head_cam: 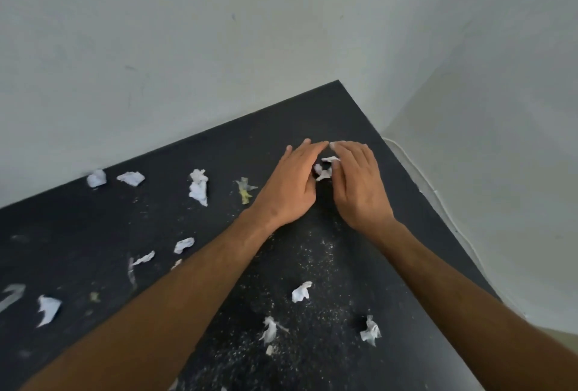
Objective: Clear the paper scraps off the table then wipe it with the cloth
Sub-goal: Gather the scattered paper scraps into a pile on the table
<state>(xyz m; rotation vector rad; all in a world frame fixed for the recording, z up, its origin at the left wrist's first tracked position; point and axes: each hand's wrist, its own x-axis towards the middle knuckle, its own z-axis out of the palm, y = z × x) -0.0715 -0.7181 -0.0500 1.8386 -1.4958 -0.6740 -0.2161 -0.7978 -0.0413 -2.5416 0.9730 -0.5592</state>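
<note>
left grip [291, 184] and right grip [359, 184] lie cupped and open near the far right corner of the black worktop [312, 121], fingertips almost meeting, fencing in a white paper scrap [323, 169] on the surface between them; neither clasps it. other paper scraps lie scattered: a tall white one [198, 187] and a yellowish one [245, 190] left of the hands toward the far edge, two small ones [97, 178] further left by the wall [187, 46], three more [301, 291] near the front between the forearms. pale crumbs dust the middle.
</note>
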